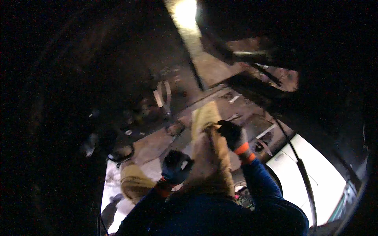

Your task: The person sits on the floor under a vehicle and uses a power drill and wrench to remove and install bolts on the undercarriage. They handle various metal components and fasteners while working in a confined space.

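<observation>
My left hand (175, 166), in a dark glove with an orange cuff, is held in front of my body with its fingers curled. A small pale spot shows at its fingers; whether it is a thing or a gap I cannot tell. My right hand (233, 134), gloved the same way, is farther forward and to the right, beside my tan trouser leg (206, 157). Its fingers point left and are too dark and blurred to show a grip. Just beyond it, a slim metallic tool (234, 117) lies on the brownish surface (240, 106).
Dark machinery or bodywork surrounds the opening. A black cable or hose (300, 165) hangs at the right, in front of a white panel (311, 177). A pale bent strip (159, 97) and small clutter lie at upper left. A bright light (185, 13) shines at the top.
</observation>
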`<act>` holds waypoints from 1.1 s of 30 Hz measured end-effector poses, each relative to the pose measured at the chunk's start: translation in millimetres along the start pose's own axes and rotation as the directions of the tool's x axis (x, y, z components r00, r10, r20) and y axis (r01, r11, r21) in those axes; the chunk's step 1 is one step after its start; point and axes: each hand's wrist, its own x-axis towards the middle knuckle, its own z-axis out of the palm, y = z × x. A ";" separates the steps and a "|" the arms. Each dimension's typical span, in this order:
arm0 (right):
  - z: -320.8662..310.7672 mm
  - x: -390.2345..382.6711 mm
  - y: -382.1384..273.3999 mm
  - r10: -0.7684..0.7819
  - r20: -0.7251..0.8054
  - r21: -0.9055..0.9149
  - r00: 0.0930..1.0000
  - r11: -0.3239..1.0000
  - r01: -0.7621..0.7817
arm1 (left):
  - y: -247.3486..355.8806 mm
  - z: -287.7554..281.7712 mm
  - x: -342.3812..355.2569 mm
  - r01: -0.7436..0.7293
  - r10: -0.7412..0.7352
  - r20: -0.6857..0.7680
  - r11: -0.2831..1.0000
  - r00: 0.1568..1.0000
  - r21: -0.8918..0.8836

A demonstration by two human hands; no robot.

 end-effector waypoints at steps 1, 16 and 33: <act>-8.7 12.1 -0.8 -0.162 -0.050 -0.210 0.986 0.966 0.148 | -14.0 17.4 -32.3 0.092 -0.093 0.090 0.996 0.992 0.011; 102.0 309.6 -16.0 0.199 -0.548 0.200 0.812 0.974 -0.104 | -75.6 32.3 -187.5 -0.121 0.105 0.486 0.993 0.867 0.003; 31.6 285.6 -48.1 0.044 -0.545 -0.067 0.837 0.993 -0.096 | -165.7 -40.0 -32.7 -0.116 0.115 0.294 0.993 0.949 -0.012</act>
